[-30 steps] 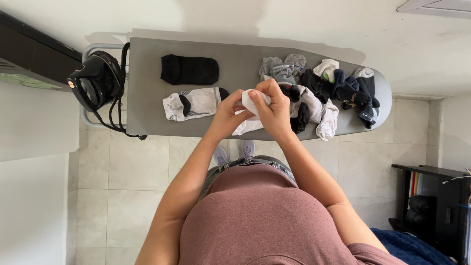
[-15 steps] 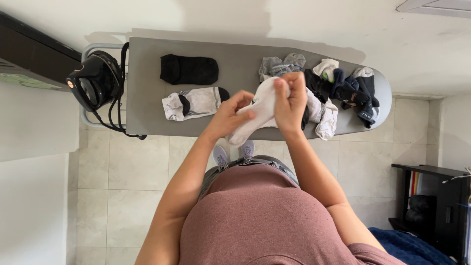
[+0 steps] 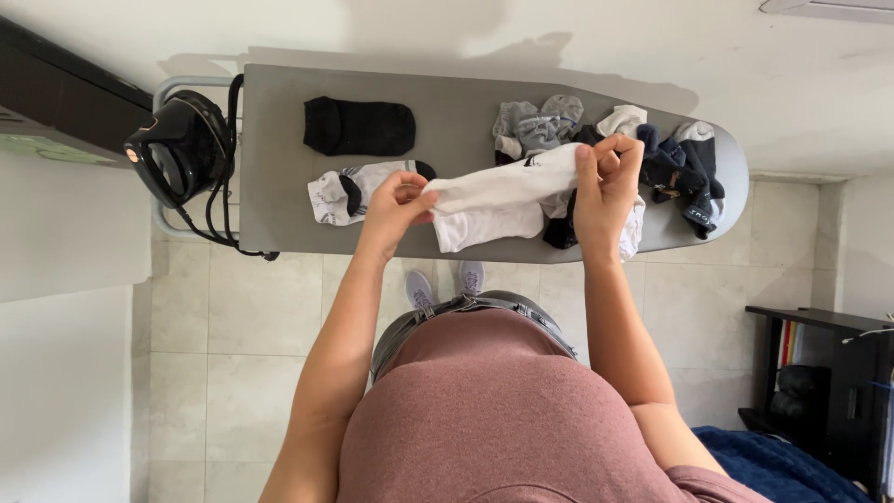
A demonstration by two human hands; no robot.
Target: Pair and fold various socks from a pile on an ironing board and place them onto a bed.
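Stretching a white sock (image 3: 503,197) between left hand (image 3: 391,210) and right hand (image 3: 605,191).

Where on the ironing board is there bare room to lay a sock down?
Bare grey board lies between the black sock and the sock pile, and along the left edge beside the iron. The right end is crowded with socks.

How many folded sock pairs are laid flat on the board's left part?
2. A black pair lies at the far edge near the iron; a white pair lies nearer, beside the left hand. Others could be hidden in the loose pile at right.
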